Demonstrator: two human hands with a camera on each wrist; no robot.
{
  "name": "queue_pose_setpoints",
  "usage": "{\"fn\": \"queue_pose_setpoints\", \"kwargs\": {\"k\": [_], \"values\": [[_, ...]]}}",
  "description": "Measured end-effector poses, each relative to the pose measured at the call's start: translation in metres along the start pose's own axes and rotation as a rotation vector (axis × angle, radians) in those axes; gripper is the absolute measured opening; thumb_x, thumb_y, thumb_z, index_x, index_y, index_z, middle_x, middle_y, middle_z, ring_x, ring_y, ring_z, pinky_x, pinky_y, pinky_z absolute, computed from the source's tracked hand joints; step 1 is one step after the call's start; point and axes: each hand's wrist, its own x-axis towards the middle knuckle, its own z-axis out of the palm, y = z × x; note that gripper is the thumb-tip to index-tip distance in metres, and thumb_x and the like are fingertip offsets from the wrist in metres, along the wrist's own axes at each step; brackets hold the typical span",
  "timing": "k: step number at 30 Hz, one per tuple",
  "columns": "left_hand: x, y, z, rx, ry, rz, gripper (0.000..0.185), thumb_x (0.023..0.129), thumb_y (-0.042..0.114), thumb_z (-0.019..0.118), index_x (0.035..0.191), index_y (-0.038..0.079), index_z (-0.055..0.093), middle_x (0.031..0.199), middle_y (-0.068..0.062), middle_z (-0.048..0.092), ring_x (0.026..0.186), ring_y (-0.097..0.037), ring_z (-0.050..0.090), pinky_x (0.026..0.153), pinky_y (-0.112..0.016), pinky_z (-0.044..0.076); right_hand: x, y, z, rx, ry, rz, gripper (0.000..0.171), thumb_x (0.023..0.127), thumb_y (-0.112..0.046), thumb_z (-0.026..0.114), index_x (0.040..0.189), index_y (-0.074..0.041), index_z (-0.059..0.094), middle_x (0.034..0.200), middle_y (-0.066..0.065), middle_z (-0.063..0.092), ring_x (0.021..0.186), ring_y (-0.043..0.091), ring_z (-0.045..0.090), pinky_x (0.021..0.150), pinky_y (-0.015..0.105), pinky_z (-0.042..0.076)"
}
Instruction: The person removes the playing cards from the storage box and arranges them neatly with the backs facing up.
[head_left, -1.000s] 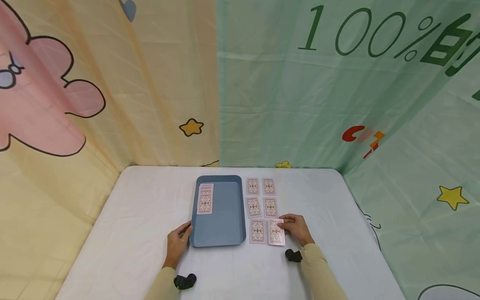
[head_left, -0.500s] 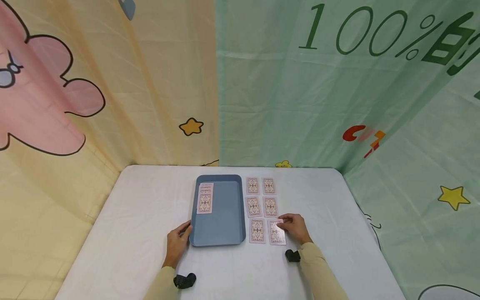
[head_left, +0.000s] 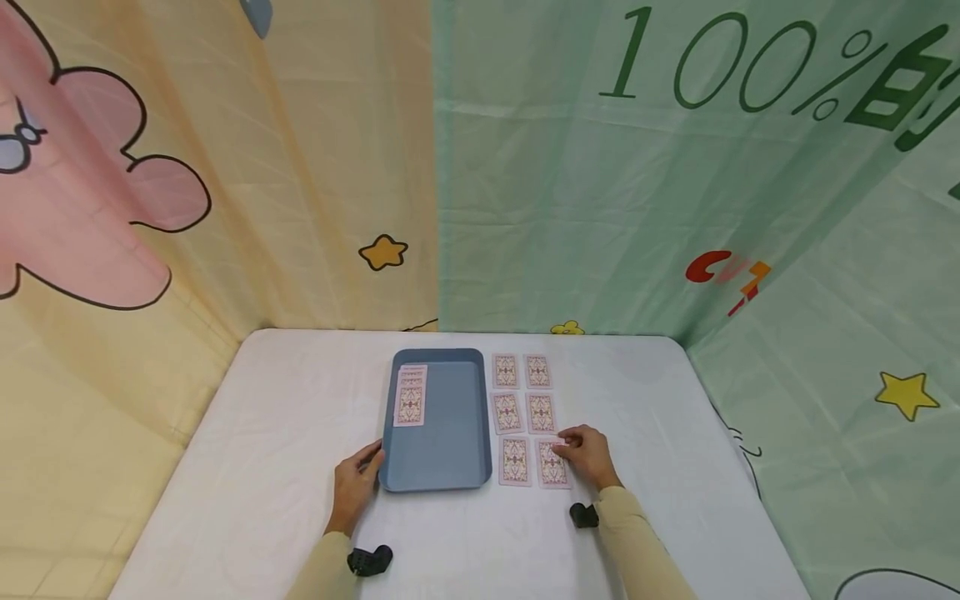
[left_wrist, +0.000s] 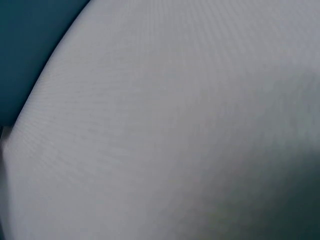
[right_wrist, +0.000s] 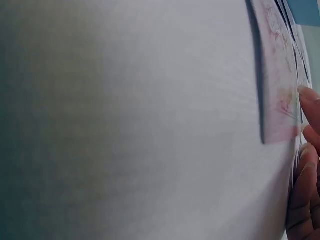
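Head view, clock centred on the tray. The blue-grey rectangular plastic tray (head_left: 437,458) is lying on the white cloth-covered table (head_left: 277,433). Inside it, toward 10 o'clock, red-and-cream patterned cards (head_left: 410,406) are overlapping in a column, backs up. From 2 to 4 o'clock outside the tray, six similar cards are lying in two columns of three. The bare left hand (head_left: 354,490) is touching the tray's rim at 8 o'clock; whether it is gripping, cannot tell. The bare right hand (head_left: 588,457) is pinching the patterned playing card (head_left: 553,472) nearest 4 o'clock, at that card's 1 o'clock corner. Hands are standing well apart, one each side of the tray. Beige sleeves (head_left: 637,533) are covering both forearms; a yellow-and-green printed fabric curtain (head_left: 510,208) is hanging at 12 o'clock.

Left wrist view: the tray's dark edge is showing at 10 o'clock, white cloth filling most of the rest; fingers unclear.

Right wrist view: the playing card is lying at 2 o'clock, blurred; fingertips (right_wrist: 310,105) are meeting its edge at 3 o'clock.
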Motion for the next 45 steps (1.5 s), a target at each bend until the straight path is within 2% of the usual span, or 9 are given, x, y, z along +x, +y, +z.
{"fn": "queue_pose_setpoints", "kwargs": {"k": [3, 6, 11, 20, 26, 30, 34, 39, 45], "values": [[0.0, 0.0, -0.001, 0.001, 0.002, 0.001, 0.032, 0.096, 0.011, 0.059, 0.124, -0.004, 0.063, 0.12, -0.021, 0.064, 0.109, -0.031, 0.061, 0.083, -0.021, 0.049, -0.001, -0.001, 0.0, 0.005, 0.028, 0.025, 0.025, 0.074, -0.008, 0.082, 0.094, 0.003, 0.072, 0.081, 0.008, 0.061, 0.072, 0.015, 0.053, 0.064, 0.027, 0.044], [0.0, 0.0, -0.001, 0.001, 0.003, 0.0, 0.032, 0.096, 0.011, 0.059, 0.124, -0.003, 0.063, 0.12, -0.02, 0.065, 0.108, -0.031, 0.061, 0.081, -0.02, 0.048, -0.002, -0.007, 0.0, 0.016, 0.049, 0.036, 0.025, 0.075, -0.007, 0.081, 0.096, 0.003, 0.072, 0.084, 0.008, 0.062, 0.076, 0.017, 0.054, 0.067, 0.029, 0.045], [0.0, 0.001, -0.002, -0.001, 0.0, -0.001, 0.032, 0.096, 0.012, 0.059, 0.124, -0.003, 0.062, 0.121, -0.02, 0.064, 0.109, -0.031, 0.061, 0.083, -0.023, 0.049, 0.003, -0.031, 0.002, 0.064, 0.047, -0.007, 0.024, 0.078, -0.005, 0.079, 0.099, 0.002, 0.072, 0.088, 0.009, 0.062, 0.079, 0.019, 0.056, 0.069, 0.03, 0.047], [0.001, 0.003, 0.0, 0.004, -0.004, -0.014, 0.033, 0.097, 0.012, 0.058, 0.125, -0.004, 0.061, 0.122, -0.021, 0.063, 0.11, -0.031, 0.06, 0.085, -0.027, 0.049, 0.029, -0.087, 0.027, 0.148, -0.03, -0.135, 0.024, 0.077, -0.007, 0.08, 0.099, 0.0, 0.072, 0.085, 0.007, 0.062, 0.075, 0.017, 0.056, 0.067, 0.028, 0.048], [0.002, 0.004, 0.002, -0.006, -0.006, -0.018, 0.033, 0.096, 0.011, 0.058, 0.125, -0.004, 0.062, 0.121, -0.021, 0.064, 0.11, -0.031, 0.06, 0.088, -0.034, 0.05, 0.047, -0.113, 0.052, 0.196, -0.103, -0.24, 0.026, 0.078, -0.007, 0.079, 0.101, 0.001, 0.071, 0.09, 0.015, 0.065, 0.076, 0.019, 0.058, 0.067, 0.031, 0.05], [0.001, 0.004, 0.003, -0.016, -0.007, -0.016, 0.033, 0.096, 0.011, 0.058, 0.125, -0.004, 0.061, 0.121, -0.021, 0.064, 0.111, -0.033, 0.06, 0.091, -0.042, 0.049, 0.055, -0.128, 0.068, 0.22, -0.156, -0.26, 0.029, 0.079, -0.006, 0.078, 0.105, 0.002, 0.07, 0.099, 0.017, 0.067, 0.08, 0.02, 0.059, 0.071, 0.031, 0.051], [0.0, 0.002, 0.004, -0.002, 0.0, -0.013, 0.032, 0.096, 0.01, 0.058, 0.125, -0.004, 0.061, 0.121, -0.021, 0.064, 0.11, -0.033, 0.061, 0.091, -0.044, 0.048, 0.06, -0.143, 0.084, 0.224, -0.189, -0.275, 0.031, 0.079, -0.006, 0.078, 0.107, 0.002, 0.069, 0.102, 0.015, 0.067, 0.084, 0.022, 0.06, 0.075, 0.031, 0.051], [-0.002, 0.001, 0.003, -0.001, 0.0, -0.006, 0.032, 0.097, 0.011, 0.058, 0.125, -0.004, 0.061, 0.122, -0.021, 0.063, 0.109, -0.032, 0.061, 0.089, -0.041, 0.05, 0.064, -0.157, 0.103, 0.264, -0.213, -0.263, 0.034, 0.078, -0.003, 0.078, 0.11, 0.003, 0.068, 0.102, 0.015, 0.065, 0.088, 0.027, 0.062, 0.077, 0.034, 0.052], [-0.003, 0.003, 0.0, 0.002, 0.006, -0.003, 0.031, 0.096, 0.01, 0.059, 0.123, -0.004, 0.063, 0.12, -0.02, 0.065, 0.108, -0.031, 0.062, 0.083, -0.025, 0.05, 0.065, -0.164, 0.124, 0.298, -0.23, -0.222, 0.039, 0.078, -0.001, 0.078, 0.115, 0.003, 0.066, 0.106, 0.015, 0.062, 0.091, 0.028, 0.061, 0.076, 0.032, 0.052]]}}
